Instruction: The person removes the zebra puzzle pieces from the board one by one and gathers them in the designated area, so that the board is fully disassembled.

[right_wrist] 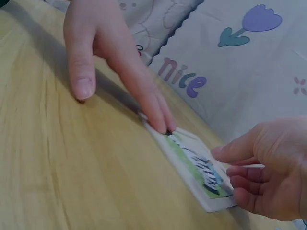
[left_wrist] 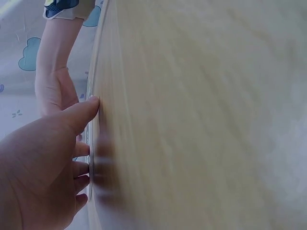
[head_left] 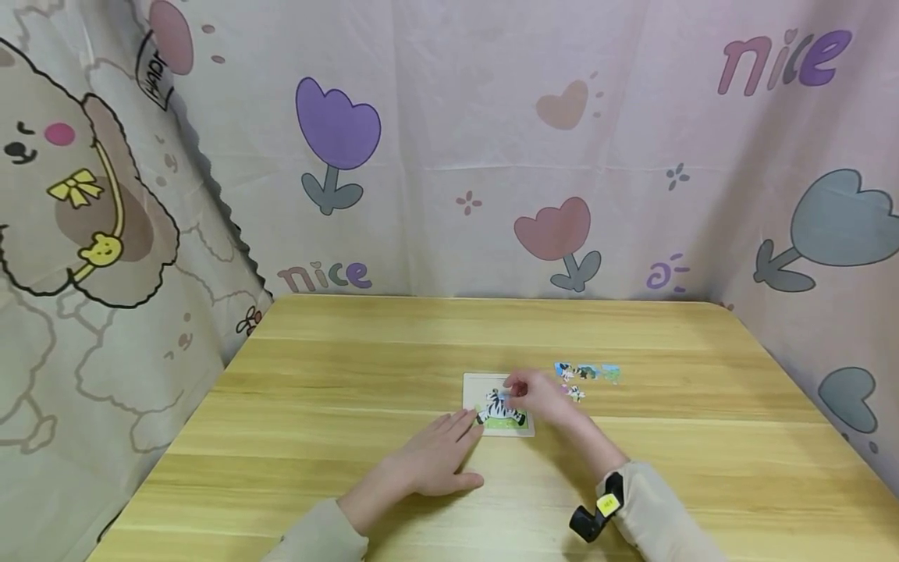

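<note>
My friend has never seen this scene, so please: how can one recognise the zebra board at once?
Start from the wooden table and look near its middle. There lies a flat rectangular board with a pale border. Unlike the small loose pieces to its right, it carries a striped zebra above green.

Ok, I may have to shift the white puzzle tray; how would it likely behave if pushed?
The puzzle tray looks thin and lies flat on the table, so it would probably slide rather than roll or tip. Its straight edges suggest it is fairly stiff. With the left hand touching one side, it may resist or pivot.
</note>
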`<action>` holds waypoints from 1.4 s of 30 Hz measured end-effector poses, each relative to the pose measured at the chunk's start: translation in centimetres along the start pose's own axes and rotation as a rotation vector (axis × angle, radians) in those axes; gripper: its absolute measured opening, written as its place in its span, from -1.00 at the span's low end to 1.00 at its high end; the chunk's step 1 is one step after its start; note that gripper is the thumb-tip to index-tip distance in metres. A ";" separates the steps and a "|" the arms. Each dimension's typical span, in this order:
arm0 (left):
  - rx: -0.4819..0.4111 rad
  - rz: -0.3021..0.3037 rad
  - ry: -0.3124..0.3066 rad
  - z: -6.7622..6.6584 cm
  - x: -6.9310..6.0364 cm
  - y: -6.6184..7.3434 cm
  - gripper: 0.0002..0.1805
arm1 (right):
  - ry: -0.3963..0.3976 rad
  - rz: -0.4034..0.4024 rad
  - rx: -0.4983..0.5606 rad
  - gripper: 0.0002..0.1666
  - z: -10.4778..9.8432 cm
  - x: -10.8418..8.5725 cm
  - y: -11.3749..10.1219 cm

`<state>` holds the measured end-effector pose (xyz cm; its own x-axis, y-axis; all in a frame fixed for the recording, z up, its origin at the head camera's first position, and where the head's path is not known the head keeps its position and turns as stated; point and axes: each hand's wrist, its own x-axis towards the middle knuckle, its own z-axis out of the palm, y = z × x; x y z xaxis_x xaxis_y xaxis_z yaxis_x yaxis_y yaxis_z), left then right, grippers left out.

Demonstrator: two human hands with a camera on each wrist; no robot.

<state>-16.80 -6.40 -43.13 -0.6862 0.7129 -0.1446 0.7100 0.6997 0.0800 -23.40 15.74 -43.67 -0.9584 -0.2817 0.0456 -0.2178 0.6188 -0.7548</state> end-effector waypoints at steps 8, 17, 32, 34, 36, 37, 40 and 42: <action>0.000 0.004 0.007 0.4 0.0 -0.1 -0.14 | -0.041 -0.060 -0.121 -0.69 0.9 0.1 -0.1; -0.003 -0.003 0.004 0.3 0.0 -0.1 -0.15 | -0.089 -0.008 -0.196 -0.68 0.9 0.6 -1.4; 0.008 0.011 0.008 0.3 0.2 0.0 -0.15 | -0.127 0.063 -0.153 -0.69 0.8 1.1 -1.5; 0.004 0.013 0.008 0.3 0.2 0.0 -0.15 | -0.129 0.074 -0.144 -0.69 0.8 1.2 -1.5; -0.001 0.014 0.009 0.3 0.2 0.0 -0.15 | -0.131 0.085 -0.137 -0.69 0.8 1.1 -1.6; -0.001 0.014 0.009 0.4 0.2 0.0 -0.15 | -0.130 0.089 -0.134 -0.69 0.8 1.1 -1.6; 0.000 0.010 0.011 0.4 0.1 0.0 -0.15 | -0.127 0.102 -0.124 -0.68 0.8 1.1 -1.7; 0.001 0.006 0.009 0.4 0.2 0.0 -0.15 | -0.125 0.109 -0.116 -0.67 0.8 1.1 -1.8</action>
<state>-16.88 -6.32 -43.57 -0.6835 0.7172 -0.1357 0.7139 0.6956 0.0802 -23.89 13.72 -42.77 -0.9487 -0.2928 -0.1193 -0.1406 0.7287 -0.6703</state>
